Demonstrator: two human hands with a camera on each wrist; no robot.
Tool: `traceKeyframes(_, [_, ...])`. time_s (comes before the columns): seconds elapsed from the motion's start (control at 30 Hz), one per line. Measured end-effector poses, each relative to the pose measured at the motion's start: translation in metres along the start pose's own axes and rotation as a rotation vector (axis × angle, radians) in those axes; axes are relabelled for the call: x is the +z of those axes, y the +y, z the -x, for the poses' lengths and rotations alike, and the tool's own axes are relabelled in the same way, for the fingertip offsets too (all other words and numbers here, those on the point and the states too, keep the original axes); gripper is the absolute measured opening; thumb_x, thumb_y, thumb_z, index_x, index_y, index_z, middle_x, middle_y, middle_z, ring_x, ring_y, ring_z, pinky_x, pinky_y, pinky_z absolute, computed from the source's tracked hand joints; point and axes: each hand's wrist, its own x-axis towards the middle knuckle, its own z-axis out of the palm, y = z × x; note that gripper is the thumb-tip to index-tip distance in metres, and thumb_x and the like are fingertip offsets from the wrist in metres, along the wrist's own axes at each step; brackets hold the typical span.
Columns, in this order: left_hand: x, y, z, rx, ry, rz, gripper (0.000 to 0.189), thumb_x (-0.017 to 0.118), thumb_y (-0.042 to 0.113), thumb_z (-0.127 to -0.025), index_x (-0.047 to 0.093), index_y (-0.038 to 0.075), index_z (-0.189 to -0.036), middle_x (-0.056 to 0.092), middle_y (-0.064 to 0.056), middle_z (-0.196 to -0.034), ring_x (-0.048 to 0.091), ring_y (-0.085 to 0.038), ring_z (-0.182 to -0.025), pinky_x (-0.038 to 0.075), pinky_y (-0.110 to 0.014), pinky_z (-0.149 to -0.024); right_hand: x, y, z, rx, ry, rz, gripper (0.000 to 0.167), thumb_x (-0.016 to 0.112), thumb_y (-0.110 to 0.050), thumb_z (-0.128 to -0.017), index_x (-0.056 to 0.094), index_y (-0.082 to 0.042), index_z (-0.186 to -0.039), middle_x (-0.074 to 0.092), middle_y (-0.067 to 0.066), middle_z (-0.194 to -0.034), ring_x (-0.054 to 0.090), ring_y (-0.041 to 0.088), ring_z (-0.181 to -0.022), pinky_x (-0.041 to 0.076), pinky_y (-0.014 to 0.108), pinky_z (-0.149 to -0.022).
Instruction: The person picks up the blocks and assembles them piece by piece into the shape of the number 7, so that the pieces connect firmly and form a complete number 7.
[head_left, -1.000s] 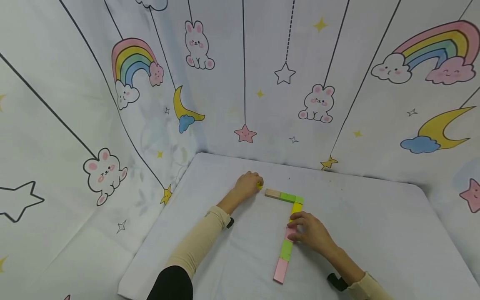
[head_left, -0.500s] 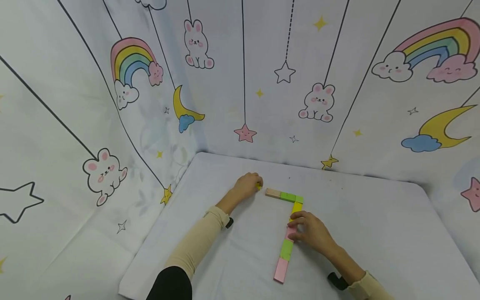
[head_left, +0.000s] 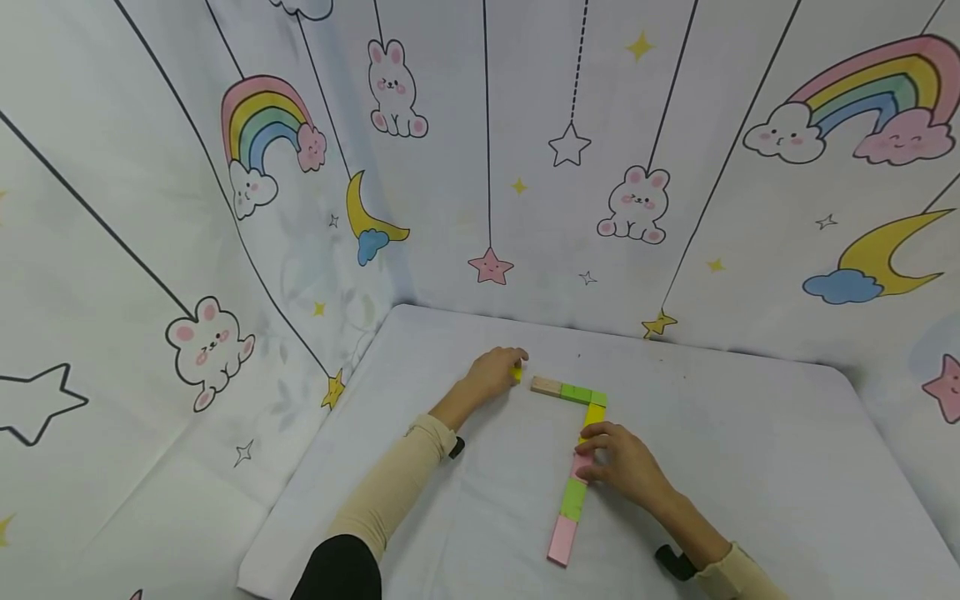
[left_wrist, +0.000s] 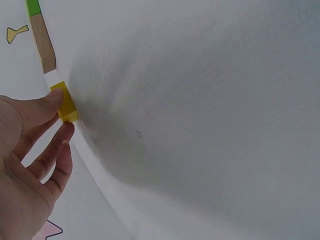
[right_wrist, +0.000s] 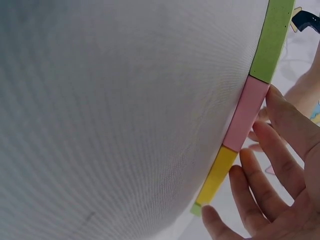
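Observation:
My left hand (head_left: pixel 495 372) pinches a small yellow block (left_wrist: pixel 65 102) between thumb and fingers. That block stands near the end of a plain wooden block (left_wrist: pixel 44 45), with a short gap between them in the left wrist view. My right hand (head_left: pixel 626 467) touches the row of blocks from the right, its fingers loosely bent. In the right wrist view its fingertips lie along a pink block (right_wrist: pixel 246 112) and a longer yellow block (right_wrist: pixel 217 175); the thumb is near the joint with a green block (right_wrist: pixel 272 45).
The blocks form an angled line on the white tabletop (head_left: pixel 750 467). At its corner sits a green block (head_left: pixel 598 399), with another green block (head_left: pixel 576 393) beside it. A pink block (head_left: pixel 562 542) ends the near side. Behind hangs a printed cloth (head_left: pixel 450 167).
The left hand's fingers shift slightly and one finger straightens outward, so more of the yellow block shows. The right hand and the row of blocks stay where they were.

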Motion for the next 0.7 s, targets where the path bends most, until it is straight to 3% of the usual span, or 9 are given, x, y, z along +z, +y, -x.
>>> traceKeyframes(0.7, [0.0024,0.0044,-0.0009,0.022,-0.043,0.024,0.049,0.074,0.014,-0.098,0.059,0.017,-0.145,0.071,0.003,-0.125,0.062,-0.016,-0.115,0.051,-0.033,-0.101,0.0012,0.0008,-0.0027,0.014,-0.004,-0.003,0.031,0.095,-0.028,-0.075,0.083,-0.022,-0.103,0.067,-0.001,-0.130,0.056,0.030,-0.128,0.044,0.058,-0.110])
